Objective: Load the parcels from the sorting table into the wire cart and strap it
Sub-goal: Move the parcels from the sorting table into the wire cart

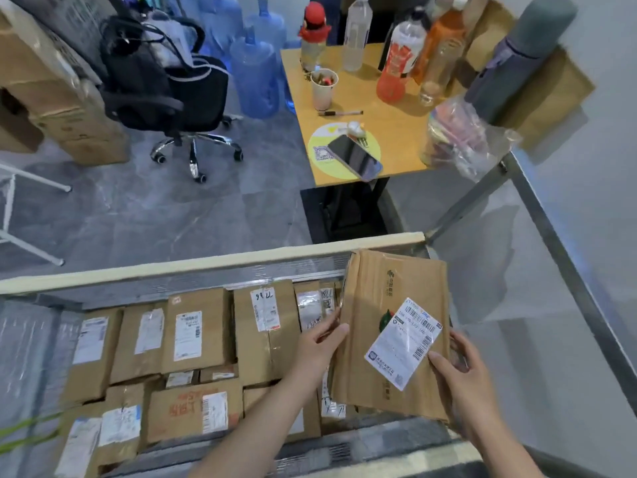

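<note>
Two hands hold one flat brown cardboard parcel (pixel 386 326) over the right end of the cart (pixel 206 262). The left hand (pixel 319 343) grips the parcel's left edge, thumb on top and fingers curled under. The right hand (pixel 462 377) grips its right edge the same way, thumb resting by the white shipping label (pixel 403 343). The parcel is tilted, and its far end is close to the cart's pale top rail. Inside the cart, to the left of the held parcel, many brown parcels (pixel 193 346) with white labels lie packed side by side. Beyond the cart stands a small wooden table (pixel 396 132) with bottles (pixel 400 60), a paper cup (pixel 324 89) and a phone (pixel 355 160).
</note>
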Available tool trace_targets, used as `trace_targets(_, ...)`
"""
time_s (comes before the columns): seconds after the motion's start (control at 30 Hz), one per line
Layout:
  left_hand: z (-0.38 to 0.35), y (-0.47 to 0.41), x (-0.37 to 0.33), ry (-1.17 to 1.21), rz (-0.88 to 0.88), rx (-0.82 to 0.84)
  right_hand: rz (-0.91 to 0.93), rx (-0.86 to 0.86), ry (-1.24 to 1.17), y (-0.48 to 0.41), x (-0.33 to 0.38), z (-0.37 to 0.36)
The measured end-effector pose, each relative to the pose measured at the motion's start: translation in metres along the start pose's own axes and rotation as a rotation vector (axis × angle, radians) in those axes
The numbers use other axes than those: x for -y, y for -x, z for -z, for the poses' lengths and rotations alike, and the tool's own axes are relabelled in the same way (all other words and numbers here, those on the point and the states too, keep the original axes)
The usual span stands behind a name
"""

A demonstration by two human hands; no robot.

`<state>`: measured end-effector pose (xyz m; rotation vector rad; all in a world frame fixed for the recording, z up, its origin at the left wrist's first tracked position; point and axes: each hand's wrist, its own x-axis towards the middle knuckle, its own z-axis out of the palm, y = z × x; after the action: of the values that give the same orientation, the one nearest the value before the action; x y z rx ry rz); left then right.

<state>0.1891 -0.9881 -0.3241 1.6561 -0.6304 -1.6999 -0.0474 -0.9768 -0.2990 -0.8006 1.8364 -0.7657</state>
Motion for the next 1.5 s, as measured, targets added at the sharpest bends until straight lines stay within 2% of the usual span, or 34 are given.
trace_targets(0.17,-0.03,-0.055,0.034,-0.003,0.084,-0.108,-0.023,0.124,0.079,-0.086,-0.022,-0.009)
trace_targets(0.33,-0.057,-0.118,0.076,0.027,0.195,-0.203,0.021,0.209,0.27,-0.165,-0.058,-0.021)
trace_targets(0.5,-0.073,-0.184,0.109,0.017,0.209,-0.303,0.04,0.239,0.352,-0.232,-0.102,-0.043)
trace_targets(0.7,-0.079,-0.241,0.165,-0.174,0.202,-0.407,-0.013,0.289,0.433,-0.29,-0.165,-0.078)
trace_targets(0.87,-0.073,-0.288,0.191,-0.347,0.179,-0.386,-0.038,0.282,0.488,-0.329,-0.202,-0.102)
trace_targets(0.93,-0.075,-0.307,0.194,-0.393,0.117,-0.422,0.004,0.278,0.528,-0.341,-0.21,-0.11)
trace_targets(1.0,-0.075,-0.324,0.196,-0.366,0.08,-0.458,0.025,0.262,0.544,-0.353,-0.214,-0.117)
trace_targets(1.13,-0.079,-0.334,0.195,-0.293,0.101,-0.504,-0.073,0.217,0.443,-0.364,-0.206,-0.119)
trace_targets(1.27,-0.083,-0.317,0.19,-0.208,0.08,-0.57,-0.157,0.296,0.386,-0.358,-0.195,-0.108)
trace_targets(1.37,-0.092,-0.304,0.186,-0.106,0.085,-0.545,-0.237,0.358,0.41,-0.351,-0.194,-0.092)
trace_targets(1.5,-0.096,-0.294,0.183,-0.034,0.045,-0.512,-0.212,0.374,0.34,-0.335,-0.192,-0.075)
